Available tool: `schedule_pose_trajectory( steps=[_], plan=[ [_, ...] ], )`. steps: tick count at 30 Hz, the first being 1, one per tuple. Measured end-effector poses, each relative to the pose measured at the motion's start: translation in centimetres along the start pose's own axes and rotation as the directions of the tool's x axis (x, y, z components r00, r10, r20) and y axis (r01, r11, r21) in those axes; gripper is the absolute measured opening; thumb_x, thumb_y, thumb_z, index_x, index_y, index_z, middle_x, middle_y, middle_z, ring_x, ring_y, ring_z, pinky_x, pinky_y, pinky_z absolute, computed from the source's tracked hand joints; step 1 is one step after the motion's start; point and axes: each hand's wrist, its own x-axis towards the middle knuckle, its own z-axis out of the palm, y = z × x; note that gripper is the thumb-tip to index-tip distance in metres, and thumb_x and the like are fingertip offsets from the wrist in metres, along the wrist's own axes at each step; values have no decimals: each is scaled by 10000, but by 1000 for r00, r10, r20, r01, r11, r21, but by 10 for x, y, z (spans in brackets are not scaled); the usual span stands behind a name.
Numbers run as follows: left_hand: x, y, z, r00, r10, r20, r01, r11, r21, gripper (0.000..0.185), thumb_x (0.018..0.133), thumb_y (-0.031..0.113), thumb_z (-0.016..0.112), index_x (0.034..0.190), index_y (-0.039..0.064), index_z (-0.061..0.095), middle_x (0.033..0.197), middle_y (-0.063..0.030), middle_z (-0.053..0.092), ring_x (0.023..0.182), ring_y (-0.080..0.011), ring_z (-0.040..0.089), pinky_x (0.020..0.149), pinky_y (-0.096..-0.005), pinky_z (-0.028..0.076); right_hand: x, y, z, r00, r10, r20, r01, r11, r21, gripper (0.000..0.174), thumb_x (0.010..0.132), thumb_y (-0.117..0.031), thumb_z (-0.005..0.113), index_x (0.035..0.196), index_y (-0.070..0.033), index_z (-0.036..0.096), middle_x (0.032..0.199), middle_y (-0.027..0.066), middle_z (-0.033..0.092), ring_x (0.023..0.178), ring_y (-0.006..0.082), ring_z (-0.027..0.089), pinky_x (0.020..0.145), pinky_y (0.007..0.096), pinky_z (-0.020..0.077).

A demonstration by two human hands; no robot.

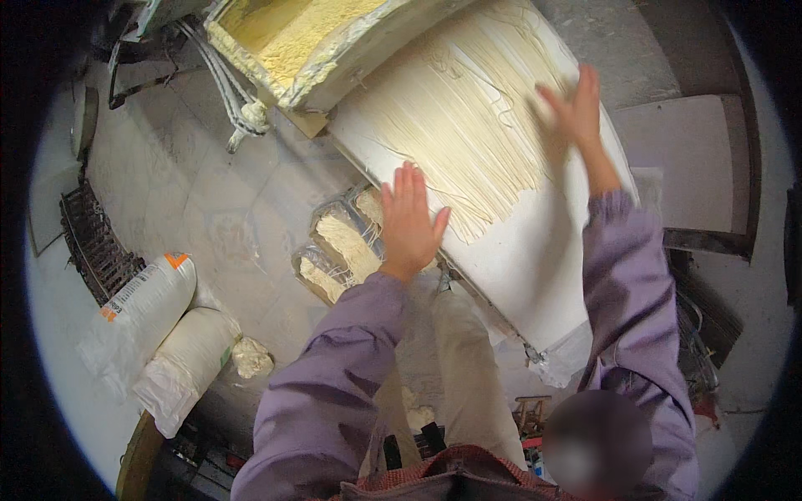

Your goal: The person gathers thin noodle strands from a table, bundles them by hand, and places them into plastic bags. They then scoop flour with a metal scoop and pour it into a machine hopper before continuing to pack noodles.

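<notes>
Long strands of fresh noodles (463, 125) lie side by side on a white board (501, 275), some of them tangled towards the far end. My left hand (410, 219), palm down with fingers stretched and holding nothing, is over the board's left edge beside the noodle ends. At the right of the noodles my right hand (576, 113) is spread and a little blurred, with nothing in it; a shadow falls beside it. Whether either hand touches the board or strands cannot be told. Above the board's far left part stands a trough (326, 81) holding yellow crumbly dough or flour (319, 37).
Below the board's left edge are several lined containers with pale dough pieces (348, 244). Two filled sacks (188, 357) lie on the floor at the left, a pale lump (252, 358) beside them. White cords (219, 81) hang near the trough. A pale panel (677, 163) is at the right.
</notes>
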Motion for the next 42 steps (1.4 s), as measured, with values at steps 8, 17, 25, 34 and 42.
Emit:
schedule_pose_trajectory(
  steps=[8, 17, 25, 34, 42],
  plan=[
    [26, 72, 72, 962, 224, 159, -215, 974, -68, 604, 789, 310, 592, 1257, -48, 462, 1294, -242, 469, 1246, -387, 390, 1063, -515, 257, -55, -73, 43, 879, -325, 350, 171, 899, 404, 855, 655, -445, 726, 1270, 60, 414, 1443, 237, 297, 1356, 368, 262, 1123, 417, 204],
    [-91, 121, 64, 789, 425, 443, -360, 905, -227, 603, 732, 81, 576, 1288, -86, 410, 1415, -248, 305, 1346, -362, 264, 1121, -452, 206, -219, 15, -55, 952, -88, 293, -50, 899, 434, 377, 691, -7, 649, 1054, -2, 547, 1310, 174, 469, 1264, 350, 403, 1041, 416, 345],
    [-184, 133, 39, 691, 322, 648, -187, 944, -270, 603, 799, 70, 581, 1342, -49, 347, 1420, -274, 267, 1341, -413, 249, 1113, -478, 224, -402, 124, -120, 752, 659, 12, -659, 752, -11, 419, 868, -44, 507, 1260, 71, 412, 1352, 202, 375, 1243, 337, 373, 1056, 395, 295],
    [-128, 178, 38, 705, 421, 571, -265, 903, -338, 722, 734, 104, 659, 1368, -17, 336, 1438, -255, 261, 1330, -407, 274, 1102, -461, 257, -376, 108, -189, 580, 619, 530, -748, 662, 47, 437, 773, -150, 638, 1150, 30, 509, 938, 184, 630, 850, 322, 619, 765, 390, 485],
    [-72, 225, 36, 631, 730, 262, -384, 587, -713, 561, 684, 137, 701, 1209, 57, 521, 1107, -121, 598, 1082, -275, 555, 1023, -421, 362, -257, -3, -318, 512, -64, 857, -670, 595, 445, 450, 622, -63, 695, 1047, -12, 558, 886, 135, 632, 819, 228, 635, 707, 323, 481]
  ],
)
